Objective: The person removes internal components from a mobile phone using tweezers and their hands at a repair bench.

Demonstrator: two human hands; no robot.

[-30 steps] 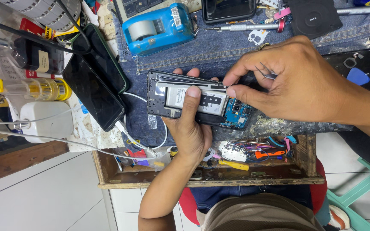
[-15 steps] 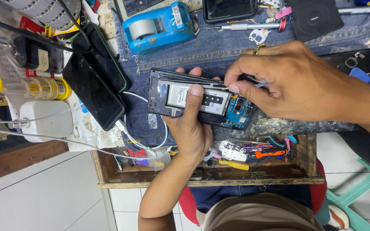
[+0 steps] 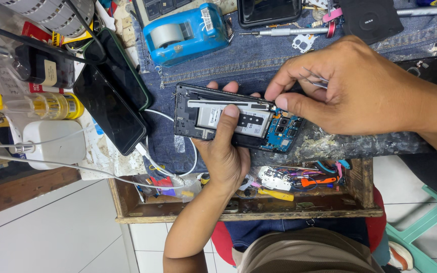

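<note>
The workbench [image 3: 238, 215] I looked down on was a cluttered wooden one, laid with a blue denim cloth [image 3: 259, 58] and edged by pale floor tiles. The opened phone [image 3: 231, 119] sat over the middle of that cloth, its back cover off, showing a grey battery and a blue circuit board at its right end. My left hand [image 3: 226, 151] cradled it from below, fingers curled around the far edge and the thumb pressed flat on the battery, so the grip was closed around the phone body. My right hand [image 3: 345, 88] came in from the right, its thumb and forefinger pinched together on thin metal tweezers [image 3: 313, 78], with the thumb tip resting at the phone's top right, just beside the circuit board. I could not see the tweezer tips, which were hidden under the fingers. Left of the phone lay 2 dark handsets [image 3: 112, 98], overlapping, with a white cable trailing from them. A blue tape dispenser [image 3: 185, 33] stood beyond the phone, and a screwdriver [image 3: 279, 31] lay near it to the right. A yellow bottle [image 3: 51, 105] and a white charger block [image 3: 56, 144] sat at the far left. The tray along the near edge held small coloured tools [image 3: 299, 179].
</note>
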